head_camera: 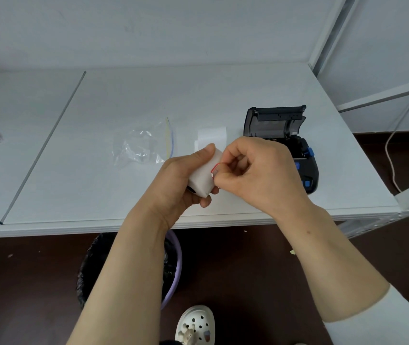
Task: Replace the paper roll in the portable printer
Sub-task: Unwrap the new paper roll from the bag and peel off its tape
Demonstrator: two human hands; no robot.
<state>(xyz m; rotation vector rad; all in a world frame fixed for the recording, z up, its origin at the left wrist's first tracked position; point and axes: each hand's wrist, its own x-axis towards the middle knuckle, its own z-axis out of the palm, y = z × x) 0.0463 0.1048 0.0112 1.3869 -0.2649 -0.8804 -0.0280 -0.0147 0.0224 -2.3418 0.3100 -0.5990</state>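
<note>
- Fingertips [219, 170] of the right hand [253, 170] pinch a small red-edged tab [215, 168] at the edge of the white paper roll [204, 174]; the other fingers curl into the palm.
- Left hand [181, 180] is wrapped around the roll, thumb across the top, fingers underneath — the roll is held above the near part of the white table [74, 145], not resting on it.
- Portable printer [295, 150] (black with blue buttons) sits on the table just right of the hands, lid tipped up and open; the right hand covers its left side, so the paper bay is only partly visible.
- Behind the hands lies a loose strip of white paper [212, 135], partly hidden by them.
- Left of that strip lies a crumpled clear plastic bag [141, 145] with a coloured zip edge.
- Under the table stands a bin [173, 265] with a purple rim and black liner, largely blocked by the left forearm.
- White clog [196, 324] shows on the dark floor.
</note>
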